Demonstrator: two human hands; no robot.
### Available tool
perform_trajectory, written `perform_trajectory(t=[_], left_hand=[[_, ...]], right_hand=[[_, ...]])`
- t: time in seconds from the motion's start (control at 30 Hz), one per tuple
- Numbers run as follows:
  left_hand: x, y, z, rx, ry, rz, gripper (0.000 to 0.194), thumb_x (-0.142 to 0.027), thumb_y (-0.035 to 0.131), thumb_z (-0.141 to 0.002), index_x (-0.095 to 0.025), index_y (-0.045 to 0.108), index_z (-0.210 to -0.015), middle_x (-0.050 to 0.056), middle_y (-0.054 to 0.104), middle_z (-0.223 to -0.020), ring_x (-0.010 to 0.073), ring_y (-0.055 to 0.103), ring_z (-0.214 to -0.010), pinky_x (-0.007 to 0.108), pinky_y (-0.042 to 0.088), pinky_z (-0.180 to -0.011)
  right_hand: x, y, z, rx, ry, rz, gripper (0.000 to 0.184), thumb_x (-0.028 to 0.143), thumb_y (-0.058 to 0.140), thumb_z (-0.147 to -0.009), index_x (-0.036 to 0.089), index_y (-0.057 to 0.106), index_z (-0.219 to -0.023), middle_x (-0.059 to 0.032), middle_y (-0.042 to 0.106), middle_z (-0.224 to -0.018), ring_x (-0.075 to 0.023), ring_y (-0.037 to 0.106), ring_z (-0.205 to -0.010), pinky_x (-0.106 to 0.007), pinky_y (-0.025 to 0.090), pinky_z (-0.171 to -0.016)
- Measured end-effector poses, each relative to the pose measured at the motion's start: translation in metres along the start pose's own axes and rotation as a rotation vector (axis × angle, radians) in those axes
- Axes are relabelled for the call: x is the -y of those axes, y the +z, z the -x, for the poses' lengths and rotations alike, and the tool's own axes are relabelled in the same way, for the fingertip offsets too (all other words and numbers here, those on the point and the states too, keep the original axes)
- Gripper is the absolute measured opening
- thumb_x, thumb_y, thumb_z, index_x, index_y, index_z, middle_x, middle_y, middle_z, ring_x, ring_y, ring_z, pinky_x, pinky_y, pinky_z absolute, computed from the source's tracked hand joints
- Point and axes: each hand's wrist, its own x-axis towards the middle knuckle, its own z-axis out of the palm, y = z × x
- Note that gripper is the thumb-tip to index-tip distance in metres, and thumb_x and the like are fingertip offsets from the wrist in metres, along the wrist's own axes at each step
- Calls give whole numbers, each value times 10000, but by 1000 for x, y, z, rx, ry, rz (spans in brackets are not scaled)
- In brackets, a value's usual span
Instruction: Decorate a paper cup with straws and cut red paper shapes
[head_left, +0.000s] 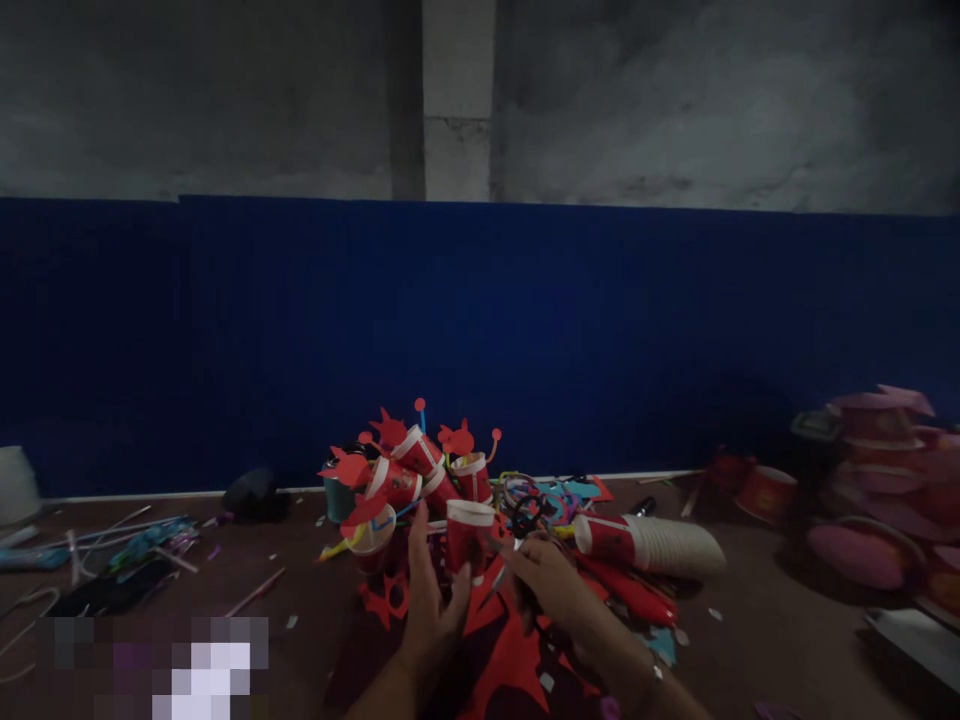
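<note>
My left hand (436,605) is at the lower middle, thumb and fingers apart, close to the left side and base of a red paper cup (469,535) with a white rim. The cup stands upright, and I cannot make out firm contact. My right hand (544,578) is closed around scissors, their parted blades (493,588) pointing left towards the cup; the grip is partly hidden. Behind are several decorated red cups (395,484) with red paper cutouts and stalks. Red paper scraps (514,660) with cut-out holes lie beneath my hands.
A stack of nested paper cups (675,548) lies on its side at right. Coloured pipe cleaners (551,500) lie tangled behind my hands. Pink crafted pieces (877,480) are piled far right. Straws and scraps (150,545) litter the left. A blue panel (480,330) runs along the back.
</note>
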Motion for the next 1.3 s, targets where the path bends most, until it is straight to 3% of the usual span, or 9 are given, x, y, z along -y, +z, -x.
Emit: perform_trajectory(t=[0.13,0.27,0.47,0.53,0.63,0.73,0.83,1.1,1.3], left_hand=[[0,7,-1,51,-224,262,719,-419,463,-841,-210,81,-1413,152,269,-1441,284,314,-1294,460,304,-1032],[-1,8,-2,105,-305,366,735,-449,515,-811,-201,131,-1387,158,340,-1394,265,360,-1269,427,318,-1026],[5,3,-3,160,-243,345,529,-394,514,-828,-178,291,-1257,149,494,-1219,264,506,-1118,415,412,-929],[7,4,-3,164,-242,356,538,-387,513,-830,-181,286,-1273,146,491,-1222,258,518,-1098,415,424,-916],[8,5,-3,170,-275,339,588,-399,511,-830,-187,268,-1321,142,509,-1214,249,535,-1071,406,440,-898],[6,4,-3,186,-285,235,570,-415,502,-833,-187,317,-1322,125,564,-1166,250,526,-1090,412,409,-935],[4,1,-4,189,-297,193,525,-428,494,-830,-185,392,-1285,118,597,-1127,261,528,-1094,402,432,-904],[1,1,-6,98,-288,182,493,-447,516,-805,-159,413,-1192,115,579,-1113,248,582,-971,376,468,-817],[7,2,-4,143,-295,170,545,-424,516,-819,-161,382,-1277,103,608,-1066,231,595,-937,360,475,-799]], right_hand=[[3,-7,1,91,4,-264,297,450,531,-769,155,568,-778,81,459,-397,-69,379,-294,-190,382,-322],[4,-7,4,135,6,-362,322,418,545,-771,139,575,-929,84,471,-421,-66,381,-312,-176,370,-324],[3,-8,1,35,-3,91,300,343,405,-857,155,553,-677,65,465,-371,-73,376,-263,-181,285,-296],[0,-11,1,-37,-70,279,334,308,375,-872,160,537,-620,51,472,-387,-80,396,-284,-191,291,-317],[-2,-16,3,-165,-268,623,357,261,374,-873,148,573,-600,-27,588,-497,-128,542,-453,-218,388,-456],[2,-18,9,-208,-419,945,316,198,364,-874,126,670,-844,-112,696,-755,-194,636,-709,-263,433,-650],[10,-19,16,-180,-397,1159,386,127,352,-862,169,592,-1161,-125,700,-910,-226,644,-832,-293,433,-708],[14,-14,21,-315,-414,1359,453,128,414,-845,244,512,-1272,-111,665,-1017,-275,572,-984,-386,407,-840],[11,-15,17,-266,-303,1141,351,183,375,-878,181,611,-1137,-133,695,-926,-237,638,-866,-298,434,-700]])
